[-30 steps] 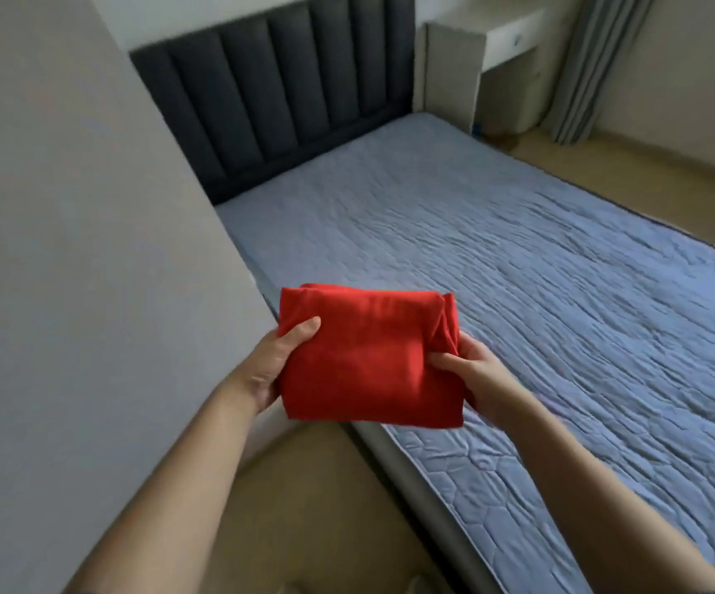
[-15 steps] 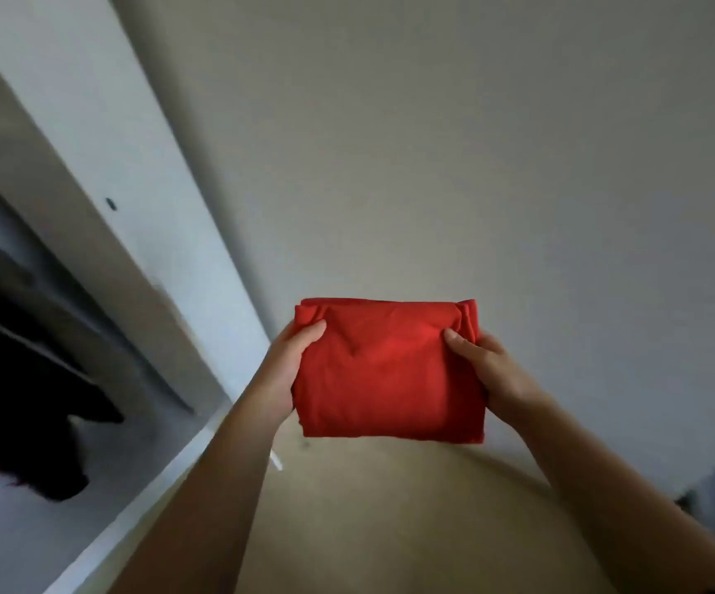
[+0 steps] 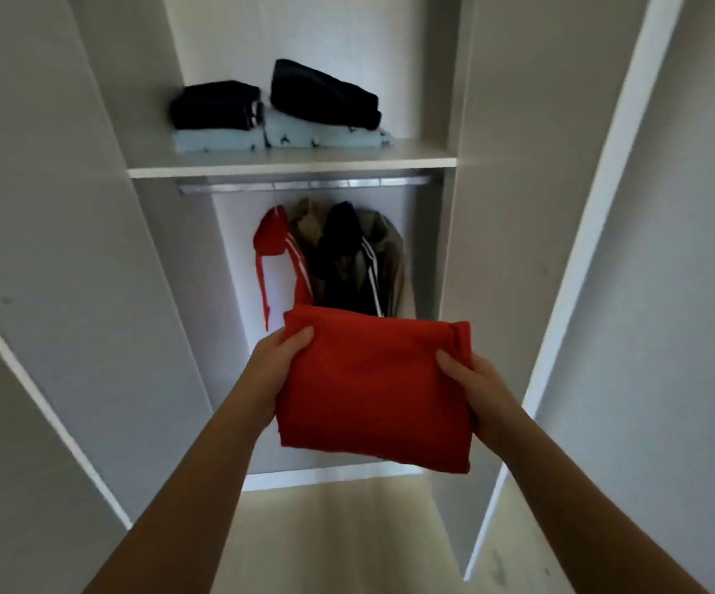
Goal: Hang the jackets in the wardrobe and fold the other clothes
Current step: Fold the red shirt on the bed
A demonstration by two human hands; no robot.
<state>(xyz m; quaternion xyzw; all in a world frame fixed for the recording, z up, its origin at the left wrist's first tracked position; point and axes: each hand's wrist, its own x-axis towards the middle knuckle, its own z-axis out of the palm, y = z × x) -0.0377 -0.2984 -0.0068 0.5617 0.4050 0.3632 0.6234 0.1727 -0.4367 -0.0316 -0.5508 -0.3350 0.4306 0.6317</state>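
Observation:
A folded red garment (image 3: 372,392) is held up in front of the open wardrobe. My left hand (image 3: 276,364) grips its left edge and my right hand (image 3: 477,392) grips its right edge, thumbs on top. Behind it, several jackets (image 3: 347,255) hang from the metal rail (image 3: 304,184): a red one with white stripes, a tan one and a black one. The garment hides their lower parts. On the shelf (image 3: 291,162) above lie folded clothes (image 3: 278,109), dark pieces stacked on pale blue ones.
The wardrobe's white doors stand open on both sides, the left door (image 3: 42,293) and the right door (image 3: 604,207). Side panels narrow the opening. Pale wooden floor (image 3: 338,538) lies below my arms.
My view has swung from the bed, past the wardrobe door, to face the open wardrobe. Both hands have kept hold of the folded red garment throughout.

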